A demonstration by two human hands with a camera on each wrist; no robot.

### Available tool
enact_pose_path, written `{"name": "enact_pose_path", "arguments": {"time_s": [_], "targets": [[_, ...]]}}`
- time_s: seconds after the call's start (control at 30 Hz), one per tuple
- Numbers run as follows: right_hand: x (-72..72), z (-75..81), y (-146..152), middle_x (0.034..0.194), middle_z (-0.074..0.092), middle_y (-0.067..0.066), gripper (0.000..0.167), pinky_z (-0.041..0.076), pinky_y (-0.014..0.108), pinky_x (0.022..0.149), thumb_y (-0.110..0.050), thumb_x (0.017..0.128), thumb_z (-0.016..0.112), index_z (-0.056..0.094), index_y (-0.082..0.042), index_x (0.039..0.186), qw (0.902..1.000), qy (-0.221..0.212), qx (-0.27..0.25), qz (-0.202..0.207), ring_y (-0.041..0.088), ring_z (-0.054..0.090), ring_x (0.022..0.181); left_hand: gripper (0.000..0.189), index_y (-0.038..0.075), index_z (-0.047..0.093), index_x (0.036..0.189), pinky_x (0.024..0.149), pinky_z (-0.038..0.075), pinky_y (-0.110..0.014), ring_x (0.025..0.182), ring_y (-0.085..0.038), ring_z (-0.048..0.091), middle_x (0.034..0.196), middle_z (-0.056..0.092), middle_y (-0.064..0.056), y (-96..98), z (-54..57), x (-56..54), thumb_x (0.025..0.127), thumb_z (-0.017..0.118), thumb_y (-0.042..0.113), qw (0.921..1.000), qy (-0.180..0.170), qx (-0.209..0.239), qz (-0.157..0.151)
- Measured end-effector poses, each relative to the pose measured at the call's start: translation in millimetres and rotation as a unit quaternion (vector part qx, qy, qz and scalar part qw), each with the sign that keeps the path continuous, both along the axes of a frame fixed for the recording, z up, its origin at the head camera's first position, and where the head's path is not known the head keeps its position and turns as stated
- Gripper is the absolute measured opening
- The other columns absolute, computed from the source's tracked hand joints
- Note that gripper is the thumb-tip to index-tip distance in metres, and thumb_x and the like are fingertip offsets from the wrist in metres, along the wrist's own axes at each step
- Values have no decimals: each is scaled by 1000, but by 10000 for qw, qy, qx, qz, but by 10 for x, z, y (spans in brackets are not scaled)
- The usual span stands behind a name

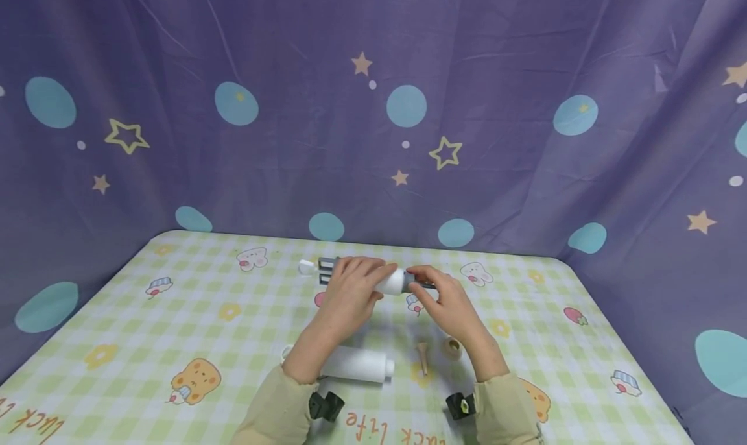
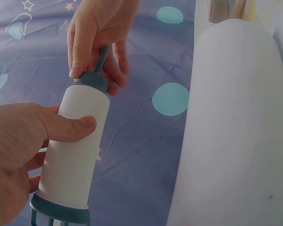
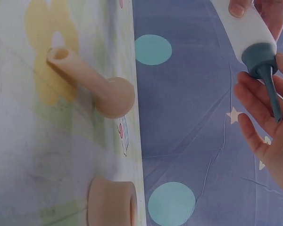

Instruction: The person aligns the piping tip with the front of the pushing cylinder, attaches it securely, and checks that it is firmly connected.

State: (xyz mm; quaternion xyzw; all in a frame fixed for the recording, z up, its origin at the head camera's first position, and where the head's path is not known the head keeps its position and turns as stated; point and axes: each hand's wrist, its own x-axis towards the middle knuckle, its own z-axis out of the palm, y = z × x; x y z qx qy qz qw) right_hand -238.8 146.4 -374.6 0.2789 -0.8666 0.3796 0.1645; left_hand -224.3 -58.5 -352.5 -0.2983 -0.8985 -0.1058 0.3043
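My left hand (image 1: 353,292) grips a white cylindrical bottle (image 2: 75,146) round its body, thumb across the near side. The bottle is held lengthwise above the table. On its right end sits a grey-green cap (image 2: 92,81) with a thin spout (image 3: 271,94). My right hand (image 1: 449,299) pinches this cap between thumb and fingers, the spout running in front of the palm. At the bottle's left end is a grey-green collar (image 2: 61,212) with slotted bars; beyond it a small white piece (image 1: 306,267) shows in the head view.
Nearer me, a second white bottle (image 1: 356,365) lies on its side on the checked tablecloth (image 1: 245,341), partly behind my left forearm. A beige cone-shaped spout (image 1: 423,357) and a beige ring (image 1: 452,348) sit to its right. A purple curtain (image 1: 373,185) hangs behind the table.
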Motion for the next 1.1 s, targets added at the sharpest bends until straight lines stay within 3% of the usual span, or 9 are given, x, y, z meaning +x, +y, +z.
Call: {"name": "enact_pose_path", "arguments": {"time_s": [0.13,0.33,0.5,0.63,0.8,1.1], "targets": [[4,10,-6,100,66,-1,28,49,45,77,-28,93,51,57,-16,117,10000,-12,66,-19,15,60,93,54,21,58,122,94,36,-40,108,-18,53,115,60,2,6,9,3,72,76,14,10000,-21,-78,18],[-2,-3,-6,103,65,-1,31,50,39,80,-29,93,51,56,-15,121,9997,55,206,-144,15,61,93,54,21,58,122,94,35,-40,108,-18,53,115,60,2,15,9,0,71,76,14,9999,-62,-107,55],[-2,3,-9,113,59,-2,45,48,37,82,-34,87,60,49,-18,127,9992,240,207,-261,14,58,96,55,20,59,121,94,36,-39,108,-18,53,114,61,2,10,15,2,70,77,12,9999,-111,9,44],[-1,18,-10,116,58,-3,50,45,39,85,-30,80,69,51,-19,125,9989,441,128,-113,13,57,96,55,20,59,121,93,36,-39,107,-18,53,113,61,1,5,19,0,70,77,12,9999,-103,47,26],[-7,17,-17,111,60,-3,46,41,40,86,-22,76,74,56,-16,117,9975,665,256,-3,14,59,94,55,20,59,121,93,36,-40,107,-18,53,114,61,1,0,15,0,70,77,12,9999,-87,55,3],[-22,14,-15,101,63,-4,42,40,40,87,-18,75,74,59,-16,114,9973,648,308,-160,15,58,93,55,20,59,121,93,36,-39,107,-18,53,114,61,1,-4,5,-6,70,77,12,10000,-41,75,-22]]}}
